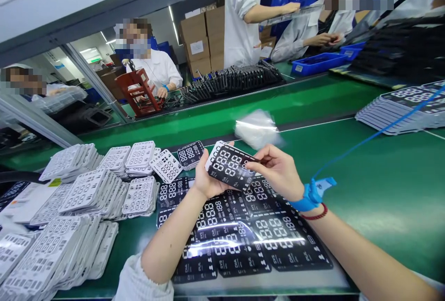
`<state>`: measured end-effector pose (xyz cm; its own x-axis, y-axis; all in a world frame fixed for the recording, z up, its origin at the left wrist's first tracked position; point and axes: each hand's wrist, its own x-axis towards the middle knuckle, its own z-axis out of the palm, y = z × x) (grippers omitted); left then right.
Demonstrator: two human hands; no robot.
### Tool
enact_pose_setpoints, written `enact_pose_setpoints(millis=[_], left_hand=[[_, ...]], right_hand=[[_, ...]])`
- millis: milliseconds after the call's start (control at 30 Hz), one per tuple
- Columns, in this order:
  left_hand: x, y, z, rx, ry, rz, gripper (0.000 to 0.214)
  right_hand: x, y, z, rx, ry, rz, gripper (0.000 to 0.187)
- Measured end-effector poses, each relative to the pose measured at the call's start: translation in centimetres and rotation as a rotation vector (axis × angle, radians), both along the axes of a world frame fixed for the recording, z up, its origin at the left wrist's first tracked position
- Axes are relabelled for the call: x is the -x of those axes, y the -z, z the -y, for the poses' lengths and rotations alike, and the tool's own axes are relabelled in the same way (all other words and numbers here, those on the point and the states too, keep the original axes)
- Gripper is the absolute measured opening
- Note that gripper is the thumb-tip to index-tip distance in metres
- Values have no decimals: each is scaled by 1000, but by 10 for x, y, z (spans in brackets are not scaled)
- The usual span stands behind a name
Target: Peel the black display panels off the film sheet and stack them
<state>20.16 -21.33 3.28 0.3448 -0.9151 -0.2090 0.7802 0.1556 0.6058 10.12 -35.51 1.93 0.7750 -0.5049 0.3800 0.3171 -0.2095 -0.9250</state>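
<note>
Display panel (229,166), black: one, pinched by opposite edges between our left hand (208,178) and right hand (278,171), above matching panels (243,245); loosened fingers could drop it, scratching those below.

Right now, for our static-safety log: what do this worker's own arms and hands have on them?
The left hand and right hand are bare, without gloves. The left arm has a white knit sleeve. The right wrist wears a blue strap with a thin blue cord leading from it, plus a dark red beaded bracelet.
</note>
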Motion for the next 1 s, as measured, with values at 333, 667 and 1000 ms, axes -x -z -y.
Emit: enact_pose_setpoints(millis=[333,667,1000], left_hand=[[4,-6,3,-13,21,-65,73],[-3,5,2,-4,75,-71,78],[1,2,1,31,75,-37,70]], right_hand=[[0,1,-1,-42,43,24,43],[2,0,6,6,90,23,44],[0,2,3,-149,-117,-38,43]])
